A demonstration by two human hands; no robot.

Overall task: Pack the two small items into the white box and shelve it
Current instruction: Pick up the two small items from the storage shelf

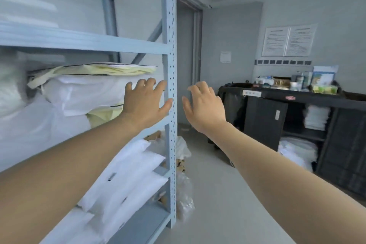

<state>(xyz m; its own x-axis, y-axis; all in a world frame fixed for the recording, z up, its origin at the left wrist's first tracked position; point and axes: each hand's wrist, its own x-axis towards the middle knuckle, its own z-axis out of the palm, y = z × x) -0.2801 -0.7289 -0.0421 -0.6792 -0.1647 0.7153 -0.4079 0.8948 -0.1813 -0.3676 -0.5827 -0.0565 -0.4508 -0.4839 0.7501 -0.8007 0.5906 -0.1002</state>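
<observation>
Both my arms reach forward at chest height. My left hand (145, 103) is open with fingers spread, in front of the right end of the grey metal shelf rack (170, 49), beside its perforated upright. My right hand (204, 106) is also open and empty, held in the air just right of that upright. I see no white box and no small items in either hand; I cannot make out the box anywhere in view.
The rack holds white and pale yellow bagged bedding (95, 87) and white pillows (126, 172) lower down. Plastic bags (184, 194) lie on the floor by the rack. A black housekeeping cart (297, 117) with supplies stands at the right. A closed door (186, 61) is ahead.
</observation>
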